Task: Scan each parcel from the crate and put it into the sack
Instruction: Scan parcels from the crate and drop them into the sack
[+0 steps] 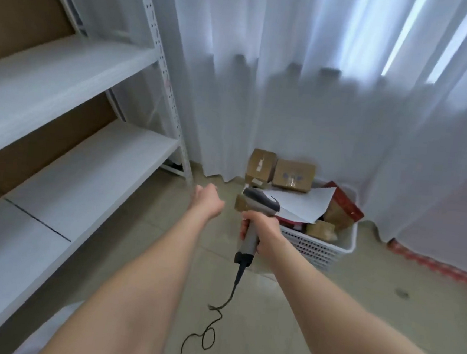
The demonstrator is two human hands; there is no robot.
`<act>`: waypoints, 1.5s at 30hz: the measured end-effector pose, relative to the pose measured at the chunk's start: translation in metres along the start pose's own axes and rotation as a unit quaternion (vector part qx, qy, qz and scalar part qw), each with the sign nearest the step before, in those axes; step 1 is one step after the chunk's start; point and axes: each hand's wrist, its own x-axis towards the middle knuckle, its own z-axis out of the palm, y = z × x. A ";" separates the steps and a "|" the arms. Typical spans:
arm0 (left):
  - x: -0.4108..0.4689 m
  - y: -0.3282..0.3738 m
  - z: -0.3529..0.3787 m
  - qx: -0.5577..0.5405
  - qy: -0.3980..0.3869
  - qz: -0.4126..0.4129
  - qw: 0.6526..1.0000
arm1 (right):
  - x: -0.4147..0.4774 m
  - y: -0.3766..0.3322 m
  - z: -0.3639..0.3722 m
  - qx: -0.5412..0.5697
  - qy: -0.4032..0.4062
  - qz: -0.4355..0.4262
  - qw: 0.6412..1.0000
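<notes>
Head view: crate on seemingly tiled floor before curtain.

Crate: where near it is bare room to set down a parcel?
Bare: the floor tiles right of the crate, before the curtain, and the white shelf boards at left. Crowded: the crate, heaped with parcels, and the floor before it, where the scanner cable trails.

i see matt brown cardboard parcels in a perforated white plastic crate, and sheer cloth curtains.
</notes>
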 end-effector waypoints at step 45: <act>0.592 0.265 0.364 -0.184 -0.113 -0.125 0.968 | 0.680 -0.234 -0.229 0.021 0.182 0.071 0.981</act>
